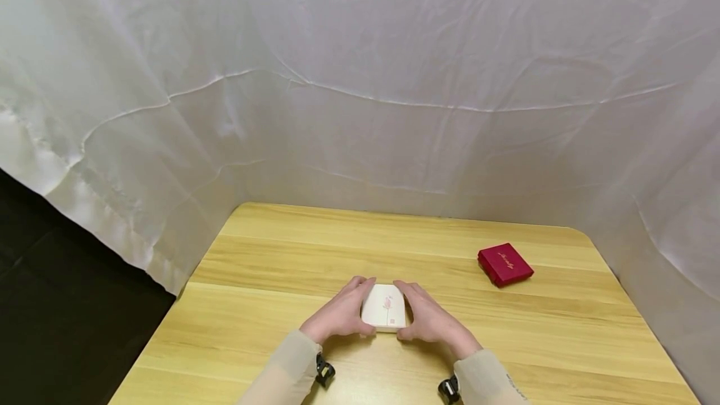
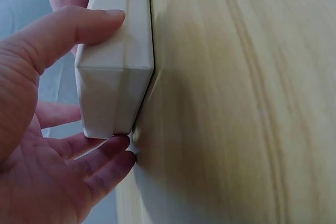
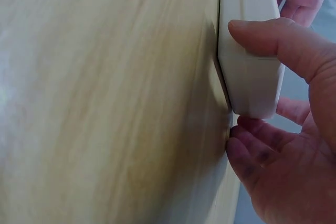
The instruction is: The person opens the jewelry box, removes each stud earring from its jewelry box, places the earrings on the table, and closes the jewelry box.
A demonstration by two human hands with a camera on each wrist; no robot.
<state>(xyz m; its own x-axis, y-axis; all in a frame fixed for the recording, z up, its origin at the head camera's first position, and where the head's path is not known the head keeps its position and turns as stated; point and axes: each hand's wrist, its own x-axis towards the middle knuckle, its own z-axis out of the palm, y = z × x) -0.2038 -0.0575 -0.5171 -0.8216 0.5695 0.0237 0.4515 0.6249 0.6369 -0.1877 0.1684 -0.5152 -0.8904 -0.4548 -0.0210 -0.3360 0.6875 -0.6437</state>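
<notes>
A small white box with a pink flower printed on its lid lies flat on the wooden table. My left hand grips its left side, thumb on the near face and fingers round the far edge. From the right, my right hand holds it the same way. Both wrist views show the box's pale side between thumb and fingers, with a seam running along the wall. In the right wrist view the right thumb presses the near face.
A dark red box with gold lettering sits farther back on the right of the table. White cloth hangs behind the table and along both sides. Dark ground shows beyond the left edge.
</notes>
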